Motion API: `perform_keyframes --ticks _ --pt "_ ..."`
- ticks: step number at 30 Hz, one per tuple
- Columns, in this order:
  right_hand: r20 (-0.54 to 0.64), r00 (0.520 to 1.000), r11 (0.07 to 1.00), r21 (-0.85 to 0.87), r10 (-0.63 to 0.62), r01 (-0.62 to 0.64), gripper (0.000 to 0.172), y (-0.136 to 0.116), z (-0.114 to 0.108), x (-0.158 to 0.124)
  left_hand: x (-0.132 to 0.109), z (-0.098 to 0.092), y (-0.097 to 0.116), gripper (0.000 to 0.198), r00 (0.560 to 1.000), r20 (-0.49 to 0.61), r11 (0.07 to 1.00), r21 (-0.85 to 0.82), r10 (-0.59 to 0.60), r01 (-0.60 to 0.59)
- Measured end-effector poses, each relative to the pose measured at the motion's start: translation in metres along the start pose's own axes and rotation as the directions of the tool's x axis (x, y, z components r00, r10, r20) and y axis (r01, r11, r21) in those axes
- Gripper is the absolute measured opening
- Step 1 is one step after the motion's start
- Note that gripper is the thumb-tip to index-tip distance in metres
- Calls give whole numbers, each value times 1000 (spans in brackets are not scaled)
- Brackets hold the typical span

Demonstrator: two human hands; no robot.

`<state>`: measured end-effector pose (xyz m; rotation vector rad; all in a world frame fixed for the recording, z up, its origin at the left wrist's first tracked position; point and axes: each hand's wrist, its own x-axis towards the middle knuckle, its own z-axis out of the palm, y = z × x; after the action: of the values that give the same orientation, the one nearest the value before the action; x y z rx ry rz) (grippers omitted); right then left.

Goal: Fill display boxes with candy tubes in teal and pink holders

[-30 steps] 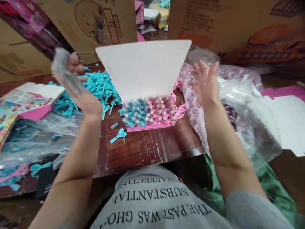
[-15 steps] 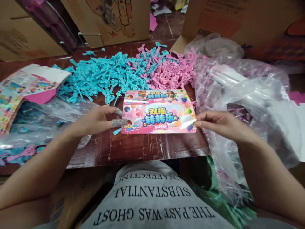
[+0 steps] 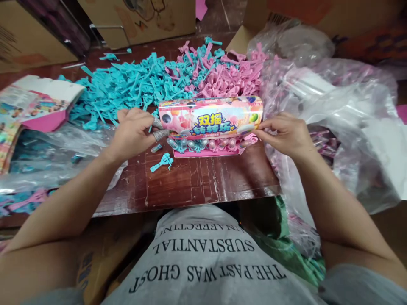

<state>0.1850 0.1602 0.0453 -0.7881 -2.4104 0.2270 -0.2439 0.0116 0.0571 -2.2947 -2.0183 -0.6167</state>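
head view: left fingers (image 3: 161, 134) and right fingers (image 3: 263, 136) are pinched nearly closed on opposite ends of the printed flap (image 3: 210, 120), probably to curve it evenly above the pink tray (image 3: 210, 154). beyond them crowd a blue heap (image 3: 124, 87) and a pink heap (image 3: 225, 80); clear plastic (image 3: 337, 112) hems in the right.

Tabletop front (image 3: 213, 180) allows passage; printed box (image 3: 211, 118) stands midway, teal heap (image 3: 127, 84) behind; bag (image 3: 337, 106) at right, edges unclear.
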Motion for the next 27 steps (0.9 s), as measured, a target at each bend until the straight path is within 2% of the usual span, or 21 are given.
perform_keyframes --ticks 3,6,11,16,18,20,23,25,27 --pt "71 995 996 63 -69 65 27 10 7 -1 -2 11 -7 35 998 36 999 -10 51 -51" --pt "150 984 981 179 -102 74 31 16 12 -4 -5 19 -16 31 993 92 996 -56 76 -71" --pt "168 976 969 226 -139 99 27 13 15 -11 -10 30 -23 32 977 153 985 -106 150 -134" --pt "23 990 991 1 -136 136 18 12 24 -15 -11 42 -17 34 987 -27 988 2 155 -155" --pt "-12 992 991 -31 -129 129 16 12 25 -18 -15 42 -13 34 985 -66 987 28 158 -156" --pt "20 991 991 11 -131 131 17 13 23 -22 -22 40 -10 35 981 -13 980 -51 192 -192" --pt "95 986 987 101 -137 128 19 11 19 -24 -30 41 -10 33 968 74 937 -280 239 -210" --pt "72 991 992 65 -112 108 18 10 21 -23 -33 46 -12 30 983 1 955 -239 184 -178" --pt "5 996 996 -25 -88 88 16 8 25 -22 -34 53 -14 30 983 -135 988 -73 123 -134"
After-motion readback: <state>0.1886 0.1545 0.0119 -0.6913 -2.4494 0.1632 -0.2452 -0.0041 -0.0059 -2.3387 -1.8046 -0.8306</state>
